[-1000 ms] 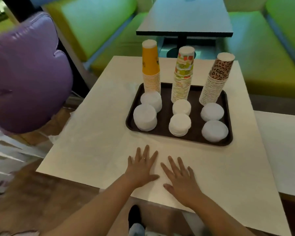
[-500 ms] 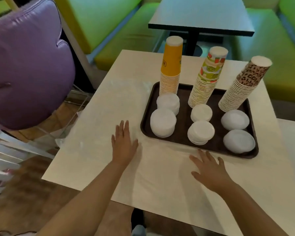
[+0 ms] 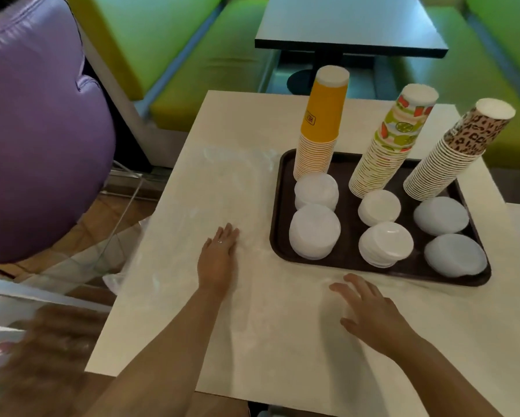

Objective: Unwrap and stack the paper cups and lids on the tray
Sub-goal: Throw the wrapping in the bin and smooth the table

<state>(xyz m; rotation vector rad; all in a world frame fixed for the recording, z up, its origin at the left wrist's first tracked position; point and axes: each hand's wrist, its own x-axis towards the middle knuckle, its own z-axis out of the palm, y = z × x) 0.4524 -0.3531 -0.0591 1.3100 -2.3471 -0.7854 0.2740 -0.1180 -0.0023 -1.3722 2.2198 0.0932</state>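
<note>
Brown tray (image 3: 342, 261) sits on the cream counter (image 3: 282, 341), fully loaded. Along the tray's far edge stand three upside-down cup stacks: orange cup stack (image 3: 320, 124) at the far-left corner, fruit-print cup stack (image 3: 388, 142) mid, leopard-print cup stack (image 3: 457, 149) far-right, the last two leaning right. In front of each are two piles of white lids (image 3: 314, 230), six piles in all, inside the tray rim.

Left hand (image 3: 218, 257) lies flat on the counter just left of the tray's near-left corner, its fingers (image 3: 228, 233) straight and together, holding nothing, clear of the tray. Right hand (image 3: 370, 314) is at the counter just in front of the tray's near edge, fingers spread and relaxed, empty; fingertips near the rim, not touching it. Clear plastic wrap (image 3: 222, 164) lies on the counter left of the tray.
</note>
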